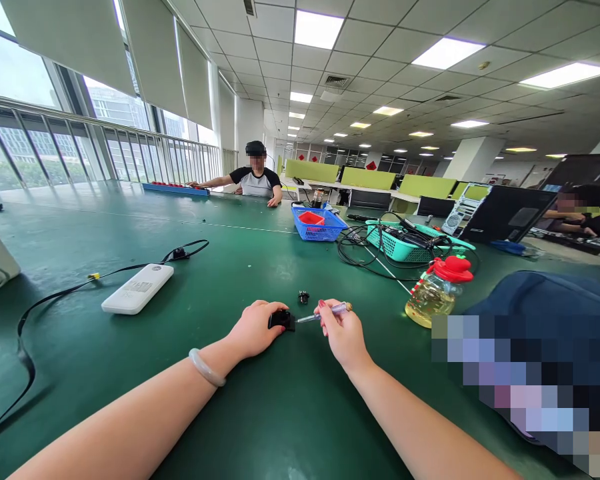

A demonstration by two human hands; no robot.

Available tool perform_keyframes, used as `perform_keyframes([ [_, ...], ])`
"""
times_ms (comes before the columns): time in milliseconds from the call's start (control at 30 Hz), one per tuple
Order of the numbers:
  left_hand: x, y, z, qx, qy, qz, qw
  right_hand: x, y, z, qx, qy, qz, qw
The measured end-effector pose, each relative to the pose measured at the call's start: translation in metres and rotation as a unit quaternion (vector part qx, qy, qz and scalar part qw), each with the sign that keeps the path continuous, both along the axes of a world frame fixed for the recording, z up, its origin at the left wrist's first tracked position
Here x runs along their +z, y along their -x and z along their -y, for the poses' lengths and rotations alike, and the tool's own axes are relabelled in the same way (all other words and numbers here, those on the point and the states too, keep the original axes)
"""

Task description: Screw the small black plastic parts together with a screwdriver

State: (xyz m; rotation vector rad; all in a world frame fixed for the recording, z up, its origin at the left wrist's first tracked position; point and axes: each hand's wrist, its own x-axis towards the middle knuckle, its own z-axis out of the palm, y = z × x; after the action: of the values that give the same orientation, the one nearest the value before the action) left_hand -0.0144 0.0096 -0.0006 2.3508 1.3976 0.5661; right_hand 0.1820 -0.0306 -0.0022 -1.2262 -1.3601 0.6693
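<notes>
My left hand [258,329] is closed around a small black plastic part [281,320], holding it down on the green table [280,407]. In my right hand [343,331] is a screwdriver [339,309] with a clear, purplish handle, gripped between thumb and fingers. The tip of its thin metal shaft points left and meets the right edge of the black part, or nearly so; I cannot tell whether it touches. Just beyond the shaft lies another small black piece [303,297], loose on the table.
To the left lie a white power bank [138,289] and a black strap [55,293]. A lidded jar [434,297] and a dark blue bag [555,300] stand right. Farther back are a blue basket [323,232], a teal basket [400,248] with cables, and a seated person [257,175].
</notes>
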Motion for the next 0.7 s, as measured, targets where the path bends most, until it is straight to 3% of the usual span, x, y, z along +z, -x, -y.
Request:
perform_keyframes([
  [233, -0.004, 0.001, -0.003, -0.005, -0.004, -0.011, 1.0, 0.003, 0.003, 0.004, 0.052, -0.022, 0.086, 0.995],
  [367, -0.003, -0.001, -0.002, -0.014, -0.019, -0.034, 0.999, 0.011, 0.006, 0.011, 0.079, -0.064, 0.208, 0.973],
  [467, -0.002, -0.002, -0.001, -0.02, -0.032, -0.046, 0.998, 0.013, 0.008, 0.013, 0.093, -0.08, 0.244, 0.962],
  [567, -0.001, -0.002, 0.0, -0.026, -0.036, -0.049, 0.998, 0.008, 0.004, 0.002, 0.08, -0.023, 0.176, 0.981],
  [633, -0.001, -0.002, 0.0, -0.025, -0.029, -0.05, 0.998, 0.001, -0.003, -0.008, 0.061, 0.039, 0.067, 0.995],
  [700, 0.0, -0.002, 0.001, -0.021, -0.019, -0.048, 0.998, -0.004, -0.01, -0.018, 0.061, 0.103, -0.051, 0.991],
])
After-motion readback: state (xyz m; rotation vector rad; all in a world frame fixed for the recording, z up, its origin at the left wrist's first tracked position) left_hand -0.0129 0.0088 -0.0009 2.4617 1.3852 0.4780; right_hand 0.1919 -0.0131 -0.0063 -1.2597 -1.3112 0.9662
